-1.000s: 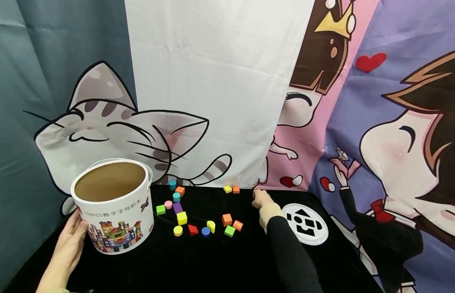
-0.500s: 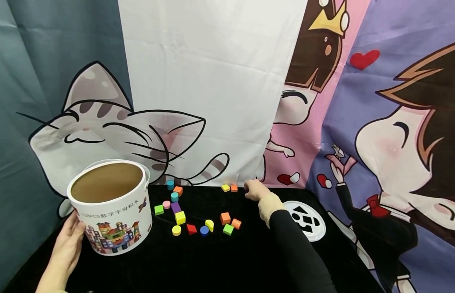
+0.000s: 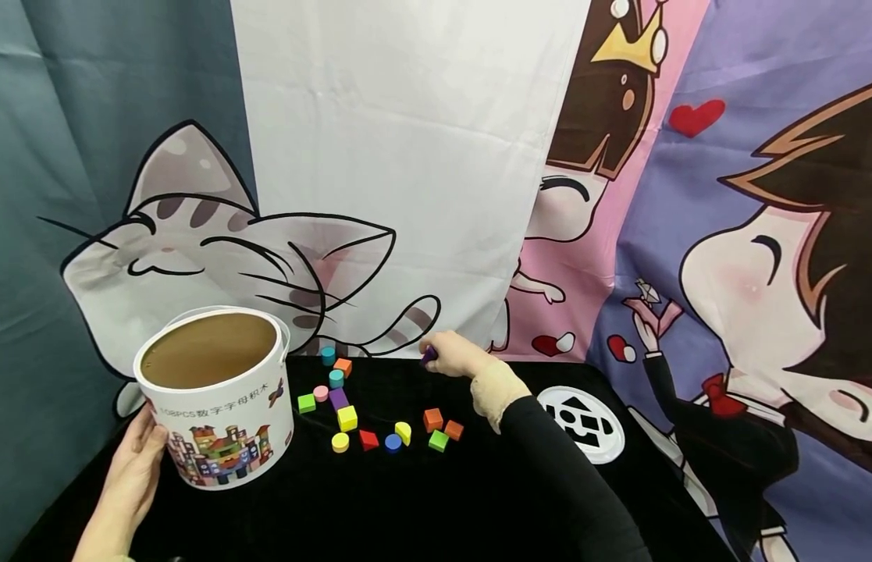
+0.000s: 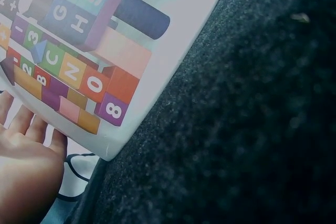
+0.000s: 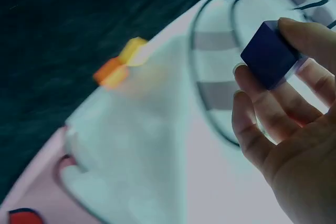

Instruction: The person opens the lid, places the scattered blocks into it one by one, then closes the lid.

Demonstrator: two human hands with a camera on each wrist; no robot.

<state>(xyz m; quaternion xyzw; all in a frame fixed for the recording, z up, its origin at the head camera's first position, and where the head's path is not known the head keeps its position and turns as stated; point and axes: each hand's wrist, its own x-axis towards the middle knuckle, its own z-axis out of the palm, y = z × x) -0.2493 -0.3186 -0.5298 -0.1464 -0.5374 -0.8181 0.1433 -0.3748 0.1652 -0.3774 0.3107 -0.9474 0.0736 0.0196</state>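
My left hand (image 3: 129, 460) holds a white plastic bucket (image 3: 228, 437) by its left side, thumb in front and fingers against the wall. The bucket is printed with toy bricks and stands on the black cloth; its mouth faces up, showing a brown inside. In the left wrist view the fingers (image 4: 38, 128) lie along the wall near the bottom edge. My right hand (image 3: 460, 355) pinches a purple block (image 5: 270, 56) between thumb and fingers at the cloth's far edge. Behind this hand in the head view, a yellow block (image 5: 132, 51) and an orange block (image 5: 111, 73) are hidden.
Several coloured blocks lie right of the bucket, among them a purple block (image 3: 339, 400) and a yellow cube (image 3: 347, 418). Orange (image 3: 433, 420) and green (image 3: 439, 441) blocks lie nearer the middle. A white shape-sorter lid (image 3: 611, 446) lies right. A printed curtain (image 3: 407, 156) hangs behind.
My right hand has moved left along the cloth's far edge, and the purple block now shows in its fingers. My left hand and the bucket stay in place.
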